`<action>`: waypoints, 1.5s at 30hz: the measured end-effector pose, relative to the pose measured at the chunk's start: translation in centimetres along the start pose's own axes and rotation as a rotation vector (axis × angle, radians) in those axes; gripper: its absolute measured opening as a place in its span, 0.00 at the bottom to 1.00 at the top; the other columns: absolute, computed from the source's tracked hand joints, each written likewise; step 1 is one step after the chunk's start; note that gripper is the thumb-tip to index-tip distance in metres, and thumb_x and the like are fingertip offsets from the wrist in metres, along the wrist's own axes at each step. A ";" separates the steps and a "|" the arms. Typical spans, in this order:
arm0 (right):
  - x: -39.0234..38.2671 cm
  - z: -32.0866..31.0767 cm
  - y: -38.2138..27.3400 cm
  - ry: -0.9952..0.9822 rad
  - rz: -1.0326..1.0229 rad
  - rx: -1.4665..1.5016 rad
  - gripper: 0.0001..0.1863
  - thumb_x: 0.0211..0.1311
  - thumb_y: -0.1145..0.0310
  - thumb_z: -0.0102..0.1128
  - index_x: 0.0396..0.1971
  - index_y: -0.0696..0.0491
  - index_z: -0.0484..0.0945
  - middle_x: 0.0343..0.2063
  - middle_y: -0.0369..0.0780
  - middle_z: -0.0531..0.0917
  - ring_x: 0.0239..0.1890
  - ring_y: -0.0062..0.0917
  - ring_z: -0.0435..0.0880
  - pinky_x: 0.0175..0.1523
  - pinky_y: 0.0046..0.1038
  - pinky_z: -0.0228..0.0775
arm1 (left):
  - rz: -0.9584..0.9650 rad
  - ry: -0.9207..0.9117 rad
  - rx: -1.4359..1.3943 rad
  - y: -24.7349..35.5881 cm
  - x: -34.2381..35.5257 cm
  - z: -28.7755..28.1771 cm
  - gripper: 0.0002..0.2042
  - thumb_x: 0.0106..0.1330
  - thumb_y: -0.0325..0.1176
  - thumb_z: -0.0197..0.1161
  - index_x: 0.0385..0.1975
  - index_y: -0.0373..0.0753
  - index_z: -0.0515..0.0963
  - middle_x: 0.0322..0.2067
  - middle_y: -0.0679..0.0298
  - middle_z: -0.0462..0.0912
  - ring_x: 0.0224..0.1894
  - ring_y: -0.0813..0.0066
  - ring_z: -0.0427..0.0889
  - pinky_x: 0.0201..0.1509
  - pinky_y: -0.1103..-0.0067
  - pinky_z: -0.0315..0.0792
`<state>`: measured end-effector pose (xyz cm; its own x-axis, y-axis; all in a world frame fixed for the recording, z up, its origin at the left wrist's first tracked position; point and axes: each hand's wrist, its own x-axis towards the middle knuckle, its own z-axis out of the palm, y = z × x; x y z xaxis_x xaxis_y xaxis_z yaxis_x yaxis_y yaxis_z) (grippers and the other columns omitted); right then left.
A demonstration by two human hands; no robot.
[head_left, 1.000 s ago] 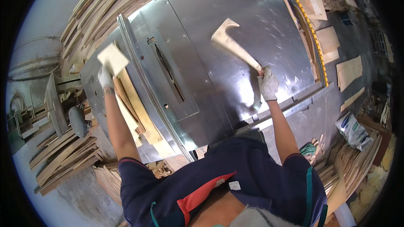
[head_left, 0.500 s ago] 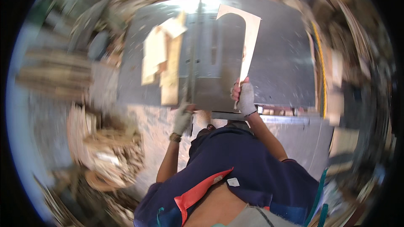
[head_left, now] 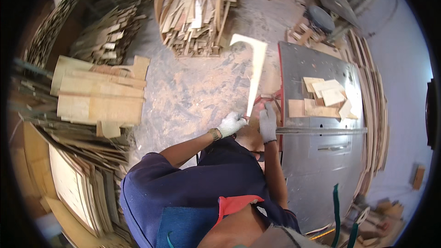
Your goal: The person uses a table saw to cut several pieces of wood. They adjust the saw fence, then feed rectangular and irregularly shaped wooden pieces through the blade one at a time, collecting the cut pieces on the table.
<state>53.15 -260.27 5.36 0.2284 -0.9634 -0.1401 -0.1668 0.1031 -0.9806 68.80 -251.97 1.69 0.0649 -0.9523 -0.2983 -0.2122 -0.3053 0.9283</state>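
A pale, flat wooden piece with a long tapering leg and a hooked top (head_left: pixel 258 64) stands out in front of me over the floor. My left hand (head_left: pixel 230 125), in a white fingerless glove and with a wristwatch above it, is closed on the narrow lower end. Just to the right, my right hand (head_left: pixel 268 124) wears a similar glove and is apart from the piece. Its fingers point forward beside the machine table's edge, with nothing seen in them.
On my right is a grey metal machine table (head_left: pixel 308 170) with a slotted rail across it. Several wooden offcuts (head_left: pixel 330 93) lie on its far half. A heap of scrap strips (head_left: pixel 195 23) stands ahead. Stacked boards (head_left: pixel 103 94) and leaning sheets (head_left: pixel 76 179) line the left.
My body has turned left, so the table is now on my right. The wooden piece has passed from my right hand to my left.
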 end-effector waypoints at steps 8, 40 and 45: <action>-6.8 -2.6 5.3 -0.330 0.465 -0.087 0.19 0.77 0.59 0.51 0.56 0.57 0.75 0.41 0.40 0.84 0.38 0.24 0.84 0.42 0.26 0.78 | -0.286 0.281 -0.174 -9.6 -2.0 -6.8 0.11 0.66 0.33 0.59 0.41 0.32 0.79 0.30 0.62 0.84 0.33 0.75 0.82 0.41 0.76 0.76; -34.1 -6.8 19.7 0.776 0.771 0.048 0.15 0.71 0.60 0.56 0.36 0.58 0.79 0.28 0.41 0.83 0.30 0.25 0.85 0.36 0.29 0.77 | 0.917 -0.128 0.819 3.5 19.0 20.0 0.20 0.60 0.43 0.63 0.49 0.38 0.74 0.50 0.52 0.76 0.54 0.51 0.74 0.58 0.59 0.67; -29.2 -6.7 24.1 0.751 0.792 -0.158 0.19 0.68 0.54 0.58 0.38 0.58 0.82 0.33 0.47 0.86 0.39 0.40 0.85 0.44 0.38 0.74 | 1.221 -0.403 1.049 3.6 23.1 24.6 0.33 0.66 0.43 0.58 0.70 0.36 0.65 0.72 0.50 0.63 0.75 0.50 0.59 0.78 0.59 0.50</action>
<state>36.09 -231.33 -13.27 -0.6299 -0.5489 -0.5495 -0.1412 0.7767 -0.6139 45.54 -274.95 -7.32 -0.8270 -0.5006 0.2559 -0.4778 0.8657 0.1493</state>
